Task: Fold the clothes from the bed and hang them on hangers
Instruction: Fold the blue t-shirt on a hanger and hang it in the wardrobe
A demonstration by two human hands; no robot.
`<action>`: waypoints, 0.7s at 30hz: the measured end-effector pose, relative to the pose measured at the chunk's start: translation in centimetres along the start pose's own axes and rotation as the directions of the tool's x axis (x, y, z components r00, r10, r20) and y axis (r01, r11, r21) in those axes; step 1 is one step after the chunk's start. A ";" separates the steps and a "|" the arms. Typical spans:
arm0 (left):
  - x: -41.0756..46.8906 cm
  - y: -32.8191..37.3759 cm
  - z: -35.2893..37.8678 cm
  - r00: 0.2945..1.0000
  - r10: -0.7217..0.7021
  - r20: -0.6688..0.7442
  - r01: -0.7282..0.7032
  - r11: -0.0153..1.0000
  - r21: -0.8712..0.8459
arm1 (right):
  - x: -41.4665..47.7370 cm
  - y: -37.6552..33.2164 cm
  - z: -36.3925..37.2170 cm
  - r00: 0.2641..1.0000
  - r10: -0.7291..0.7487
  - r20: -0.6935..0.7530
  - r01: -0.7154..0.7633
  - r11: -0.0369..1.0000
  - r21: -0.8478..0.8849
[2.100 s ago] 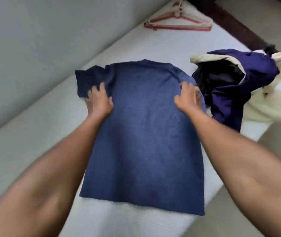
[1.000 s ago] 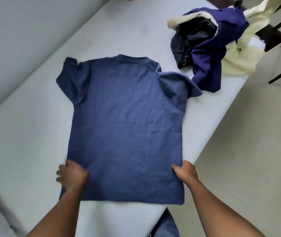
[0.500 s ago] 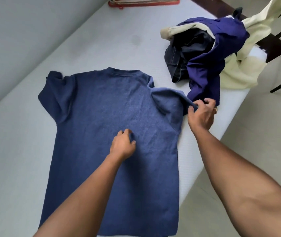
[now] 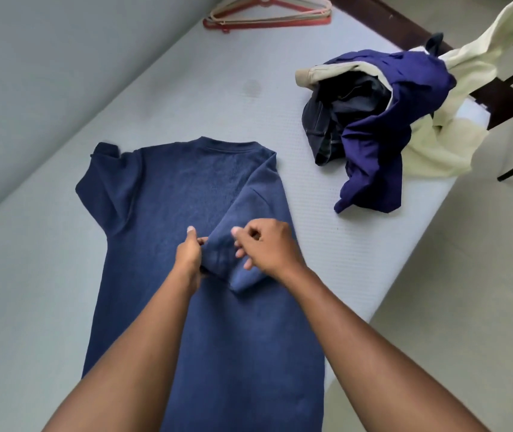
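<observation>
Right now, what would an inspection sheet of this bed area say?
Surface: pale mattress, faint stain near the middle.
Job's things: blue T-shirt lies flat, one sleeve turned in over its body; hangers stacked at the far end; unfolded pile of clothes at the right edge.
Clutter: nothing seen.
Grips: left hand and right hand both pinch the sleeve.
Cables: nothing seen.
Surroundings: grey wall on the left, floor on the right, dark wooden frame beyond.

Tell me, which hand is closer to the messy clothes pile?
Right. The right hand holds the folded sleeve on the side toward the clothes pile; the left hand holds it farther away.
</observation>
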State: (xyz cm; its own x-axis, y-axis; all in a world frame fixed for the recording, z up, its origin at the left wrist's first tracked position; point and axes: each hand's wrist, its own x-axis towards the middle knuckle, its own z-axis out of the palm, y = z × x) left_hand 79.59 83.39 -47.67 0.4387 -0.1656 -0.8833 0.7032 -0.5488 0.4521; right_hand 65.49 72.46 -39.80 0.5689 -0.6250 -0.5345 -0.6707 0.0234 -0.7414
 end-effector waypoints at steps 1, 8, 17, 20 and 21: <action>0.2 -0.3 -0.3 0.999 -0.041 0.034 0.041 0.999 0.010 | -0.1 1.5 0.0 0.990 0.027 -0.140 -0.025 1.000 0.019; -0.5 -4.6 -1.0 0.998 0.067 0.009 -0.067 0.983 0.171 | -6.3 17.7 -0.1 0.816 0.401 -0.417 -0.442 0.897 -0.003; -1.9 -7.5 0.1 0.992 0.099 0.082 -0.094 0.994 -0.059 | -21.0 25.8 6.0 0.843 0.495 -0.208 -0.521 0.849 -0.088; -2.9 -4.5 0.4 0.943 0.331 0.014 -0.332 0.943 0.029 | -24.2 24.7 8.1 0.861 0.388 -0.330 -0.423 0.905 -0.039; -2.6 -3.4 0.4 0.914 0.406 -0.021 -0.404 0.913 0.057 | -24.7 23.7 8.9 0.871 0.350 -0.345 -0.379 0.925 -0.019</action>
State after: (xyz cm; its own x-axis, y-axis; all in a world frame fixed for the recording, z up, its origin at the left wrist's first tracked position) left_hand 75.88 85.36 -46.97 0.6978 -0.3568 -0.6211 0.4328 -0.4810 0.7625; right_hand 39.80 95.39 -47.80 0.0965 -0.8053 -0.5850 -0.8452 0.2441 -0.4754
